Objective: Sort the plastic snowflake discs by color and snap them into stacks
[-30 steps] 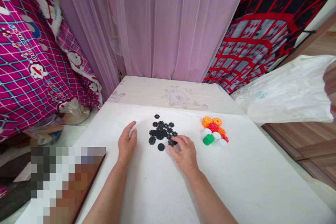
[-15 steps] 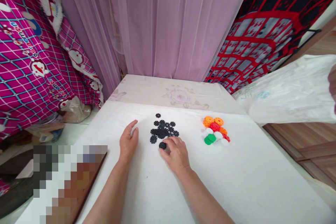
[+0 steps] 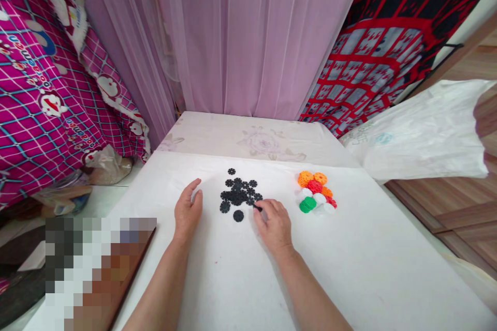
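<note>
Far L, beyond the table, there's a pink checked cloth (image 3: 77, 88) hanging. Next, on the white tabletop (image 3: 229, 274), your L hand (image 3: 187, 212): thumb + fingers parted, nothing held, palm side toward the blk pieces. Just R of it, well within the gap btwn your hands, sits the pile of blk discs (image 3: 237, 195), notched rims, overlapping; one loose disc (image 3: 232, 171) lies apart on the far side. Near side of the pile, a separate round blk piece (image 3: 238, 215) lies btwn your hands, closer to the R one; can't tell if it's one disc or a stack. Your R hand (image 3: 275, 225) is at the pile's near R edge, thumb + fingertips pinching a small blk piece (image 3: 257, 208); can't tell if that touches the pile. Further R, apart from your R hand, the coloured discs (image 3: 315, 186): orange far, red mid, white + green near.
</note>
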A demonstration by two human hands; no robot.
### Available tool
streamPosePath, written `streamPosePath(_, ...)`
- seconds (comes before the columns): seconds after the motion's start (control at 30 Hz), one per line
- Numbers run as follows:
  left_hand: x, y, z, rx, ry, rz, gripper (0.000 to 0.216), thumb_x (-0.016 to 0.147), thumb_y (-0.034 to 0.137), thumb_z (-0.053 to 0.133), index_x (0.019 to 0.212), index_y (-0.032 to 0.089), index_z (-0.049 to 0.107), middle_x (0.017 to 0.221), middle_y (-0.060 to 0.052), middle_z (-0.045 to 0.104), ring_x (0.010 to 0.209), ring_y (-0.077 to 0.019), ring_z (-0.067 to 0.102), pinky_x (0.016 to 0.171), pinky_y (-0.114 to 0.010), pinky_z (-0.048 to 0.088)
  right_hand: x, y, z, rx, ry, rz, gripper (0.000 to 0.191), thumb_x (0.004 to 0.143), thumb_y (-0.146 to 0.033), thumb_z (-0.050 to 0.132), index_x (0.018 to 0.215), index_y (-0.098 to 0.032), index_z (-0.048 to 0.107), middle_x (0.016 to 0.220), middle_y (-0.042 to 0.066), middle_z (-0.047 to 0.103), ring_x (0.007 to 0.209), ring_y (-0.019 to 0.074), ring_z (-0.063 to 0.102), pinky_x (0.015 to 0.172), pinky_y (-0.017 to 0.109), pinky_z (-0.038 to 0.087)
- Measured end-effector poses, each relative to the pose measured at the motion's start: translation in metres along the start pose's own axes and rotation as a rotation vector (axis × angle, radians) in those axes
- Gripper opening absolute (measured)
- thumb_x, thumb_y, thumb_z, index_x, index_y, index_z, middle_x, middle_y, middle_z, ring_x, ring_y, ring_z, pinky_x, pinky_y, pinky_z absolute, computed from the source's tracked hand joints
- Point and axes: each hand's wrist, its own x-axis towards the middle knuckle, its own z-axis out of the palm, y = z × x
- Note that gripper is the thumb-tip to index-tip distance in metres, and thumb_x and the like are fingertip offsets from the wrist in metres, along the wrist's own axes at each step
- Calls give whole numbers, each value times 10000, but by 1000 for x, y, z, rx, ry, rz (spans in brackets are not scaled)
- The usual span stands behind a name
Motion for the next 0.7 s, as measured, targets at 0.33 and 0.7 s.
streamPosePath(0.33,-1,3,0,16,-9,-25,347,852,295,515,1169,251,650,1283,-45,648,1221,-221,567,1093,-413,397,4,12,-7,-152,-79,60,204,751,-308,700,939,-230,713,918,41,667,888,234,567,800,354,413)
streamPosePath(0.7,-1,5,0,31,-7,-20,360,854,300,507,1178,227,645,1281,-55,649,1221,-218,568,1099,-397,390,-2,-7,6,29,-46,-24,154,783,-271,664,928,-240,702,939,31,664,891,195,584,814,328,423)
